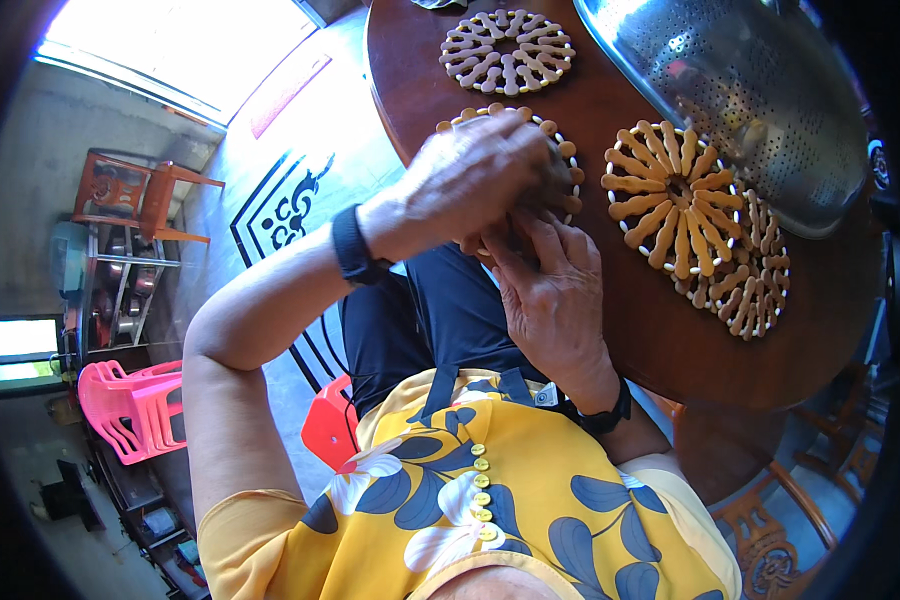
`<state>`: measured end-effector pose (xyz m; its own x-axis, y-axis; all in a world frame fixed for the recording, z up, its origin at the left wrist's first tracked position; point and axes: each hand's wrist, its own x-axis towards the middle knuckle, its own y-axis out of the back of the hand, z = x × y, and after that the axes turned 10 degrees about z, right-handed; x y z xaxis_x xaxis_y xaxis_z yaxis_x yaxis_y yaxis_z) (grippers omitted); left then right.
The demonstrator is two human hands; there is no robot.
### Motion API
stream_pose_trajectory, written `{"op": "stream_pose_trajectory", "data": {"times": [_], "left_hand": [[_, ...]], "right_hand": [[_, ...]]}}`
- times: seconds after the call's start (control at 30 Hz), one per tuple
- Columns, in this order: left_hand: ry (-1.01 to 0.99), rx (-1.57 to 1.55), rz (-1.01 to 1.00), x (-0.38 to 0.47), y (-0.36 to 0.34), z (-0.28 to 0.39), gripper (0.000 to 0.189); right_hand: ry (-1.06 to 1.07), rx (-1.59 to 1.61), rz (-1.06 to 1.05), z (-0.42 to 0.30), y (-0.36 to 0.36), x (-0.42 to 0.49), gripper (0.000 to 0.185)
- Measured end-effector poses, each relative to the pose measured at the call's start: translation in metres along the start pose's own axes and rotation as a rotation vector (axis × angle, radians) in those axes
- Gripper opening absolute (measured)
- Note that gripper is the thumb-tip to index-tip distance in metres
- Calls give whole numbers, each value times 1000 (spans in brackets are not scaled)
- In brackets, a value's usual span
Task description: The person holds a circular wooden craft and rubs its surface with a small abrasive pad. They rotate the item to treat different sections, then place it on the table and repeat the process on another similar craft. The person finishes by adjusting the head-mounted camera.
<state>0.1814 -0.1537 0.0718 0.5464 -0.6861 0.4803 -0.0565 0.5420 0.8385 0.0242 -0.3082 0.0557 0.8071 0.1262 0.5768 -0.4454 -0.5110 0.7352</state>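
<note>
Both of my hands are together over a round trivet (568, 149) of brown wooden pieces and white beads, at the table's near edge. My left hand (484, 169) is blurred and covers the middle of that trivet; its fingertips are hidden, so what they hold cannot be made out. Just below, my right hand (551, 289) has its fingers bent around the trivet's near side, thumb and fingertips close to the left hand. A finished-looking light brown trivet (675, 199) lies to the right, overlapping a darker trivet (754, 277). Another dark trivet (507, 52) lies farther back.
A perforated metal basin (750, 97) stands at the back right of the dark round wooden table (720, 360), with blurred colored things in it. Pink plastic chairs (131, 409), a wooden chair (146, 195) and a metal rack (124, 285) stand off to the left.
</note>
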Motion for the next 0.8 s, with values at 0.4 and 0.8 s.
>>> {"op": "stream_pose_trajectory", "data": {"times": [0.4,0.8], "left_hand": [[86,-343,-3,31,7,-21,24],[334,312,-49,-15,38,-88,32]], "right_hand": [[-1,-5,-19,-1,2,-1,34],[24,-75,-4,-5,1,2,32]]}}
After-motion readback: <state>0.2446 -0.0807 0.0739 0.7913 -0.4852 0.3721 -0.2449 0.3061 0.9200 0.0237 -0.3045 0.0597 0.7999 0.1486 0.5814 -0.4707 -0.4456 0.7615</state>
